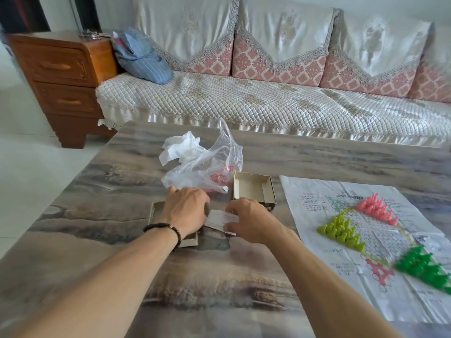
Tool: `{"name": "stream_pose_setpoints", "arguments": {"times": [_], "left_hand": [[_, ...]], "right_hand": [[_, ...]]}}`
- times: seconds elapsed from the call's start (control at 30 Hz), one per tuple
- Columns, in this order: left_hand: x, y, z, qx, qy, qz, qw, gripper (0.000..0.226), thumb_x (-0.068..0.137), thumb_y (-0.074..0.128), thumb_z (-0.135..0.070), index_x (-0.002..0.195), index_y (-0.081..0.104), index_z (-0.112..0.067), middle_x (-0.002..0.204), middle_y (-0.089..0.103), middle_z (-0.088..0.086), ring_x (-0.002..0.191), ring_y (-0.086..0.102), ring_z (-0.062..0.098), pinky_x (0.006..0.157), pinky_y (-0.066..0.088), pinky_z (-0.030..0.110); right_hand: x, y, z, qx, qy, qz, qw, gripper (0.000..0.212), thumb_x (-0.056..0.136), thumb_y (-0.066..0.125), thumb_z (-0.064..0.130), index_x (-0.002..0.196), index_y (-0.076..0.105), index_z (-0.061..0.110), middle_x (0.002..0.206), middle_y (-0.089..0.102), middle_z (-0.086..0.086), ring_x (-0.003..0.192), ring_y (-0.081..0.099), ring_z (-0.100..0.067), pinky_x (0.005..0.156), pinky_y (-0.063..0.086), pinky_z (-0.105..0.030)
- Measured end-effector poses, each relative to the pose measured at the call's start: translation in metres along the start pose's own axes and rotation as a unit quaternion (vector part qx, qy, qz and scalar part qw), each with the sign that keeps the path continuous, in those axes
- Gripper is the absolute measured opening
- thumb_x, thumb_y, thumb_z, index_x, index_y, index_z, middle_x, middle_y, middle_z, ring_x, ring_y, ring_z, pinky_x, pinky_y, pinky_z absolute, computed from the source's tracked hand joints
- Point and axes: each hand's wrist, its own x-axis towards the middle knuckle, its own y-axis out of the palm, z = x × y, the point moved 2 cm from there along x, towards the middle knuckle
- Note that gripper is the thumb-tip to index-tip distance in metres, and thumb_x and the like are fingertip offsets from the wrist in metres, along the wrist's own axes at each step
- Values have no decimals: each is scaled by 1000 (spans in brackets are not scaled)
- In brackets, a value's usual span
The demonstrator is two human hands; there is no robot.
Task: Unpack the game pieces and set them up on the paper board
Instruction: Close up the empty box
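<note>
Near the marbled bench's (102, 211) middle, left hand (186, 211) curled down into a shallow cardboard tray (156, 211) — grip unclear — right hand (249, 220) pinching a small white paper slip (220, 219); toward the right edge, creased paper board (380, 230) bearing glossy cone-shaped pink (377, 207), lime (341, 230) and green pieces (424, 264).

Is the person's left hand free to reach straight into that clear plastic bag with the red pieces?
Probably yes. The left hand rests on the flat box tray, right beside the plastic bag, with nothing between them. The bag is crumpled, though, and its opening isn't clearly visible, so it may need spreading first.
</note>
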Motion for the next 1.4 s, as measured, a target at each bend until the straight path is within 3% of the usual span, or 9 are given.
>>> {"name": "stream_pose_setpoints", "arguments": {"times": [0.17, 0.3, 0.6, 0.73, 0.83, 0.93, 1.1, 1.23, 1.4], "left_hand": [[1, -1, -3, -35, 24, -56, 998, 22, 87, 59, -18, 102, 71, -29, 99, 70, -8, 101, 55, 17, 86, 29, 33], [-14, -14, 7, -107, 37, -94, 989, 26, 89, 56, -14, 109, 69, -24, 103, 70, -5, 100, 58, 17, 85, 40, 33], [-75, -25, 61, -179, -18, -55, 982, 21, 83, 65, -19, 102, 68, -27, 83, 58, -17, 86, 52, 3, 73, 45, 23], [-82, -20, 71, -180, -14, -66, 981, 33, 81, 68, -24, 114, 64, -28, 110, 61, -10, 103, 51, 11, 78, 44, 25], [-90, -17, 79, -206, -15, -101, 973, 46, 86, 63, -39, 129, 55, -24, 135, 48, -10, 124, 43, 13, 96, 43, 33], [-97, -6, 83, -210, -27, 7, 977, 93, 73, 61, -72, 148, 27, -29, 156, 17, -12, 141, 23, 9, 109, 34, 36], [-89, 5, 76, -186, -17, 26, 982, 116, 64, 69, -72, 152, 8, -26, 160, 4, -8, 145, 13, 11, 116, 20, 32], [-84, 11, 63, -178, 14, 7, 984, 113, 61, 66, -72, 150, 15, -26, 158, 12, -8, 141, 22, 11, 114, 22, 32], [-85, 14, 54, -183, 29, 5, 983, 117, 54, 51, -84, 150, 18, -27, 157, 15, -8, 141, 22, 10, 115, 22, 35]], "right_hand": [[-11, 2, -7, 56, 33, -29, 997, 14, 84, 60, 15, 96, 64, 8, 91, 66, -7, 84, 57, -25, 71, 46, -35], [-13, 2, -5, 78, 47, -56, 994, 16, 88, 53, 11, 93, 66, 6, 91, 67, -9, 81, 61, -26, 65, 49, -36], [-11, -5, 50, 220, 19, -141, 965, 21, 84, 59, 10, 102, 60, 20, 60, 51, 11, 63, 59, -13, 58, 42, -25], [-7, 12, 73, 176, -22, -123, 976, 23, 83, 60, 11, 103, 63, 21, 59, 52, 12, 53, 51, 0, 52, 38, -13], [-6, 19, 80, 138, -29, -118, 983, 18, 81, 62, 13, 98, 67, 17, 78, 64, 3, 71, 58, -13, 62, 48, -26], [-4, 19, 75, 118, -32, -148, 981, 15, 83, 65, 23, 95, 69, 17, 87, 62, 6, 81, 57, -14, 70, 44, -26], [-8, 5, 36, 42, 48, -245, 967, 20, 85, 55, 19, 98, 69, 14, 101, 63, -3, 96, 54, -23, 79, 46, -34], [-15, -1, -2, -99, 129, -150, 975, 32, 83, 49, 13, 113, 59, 18, 112, 58, 0, 118, 45, -24, 96, 34, -42], [-25, -1, -20, -113, 114, -153, 975, 23, 82, 47, 2, 85, 60, 21, 84, 60, 3, 90, 59, -26, 87, 34, -40]]}}
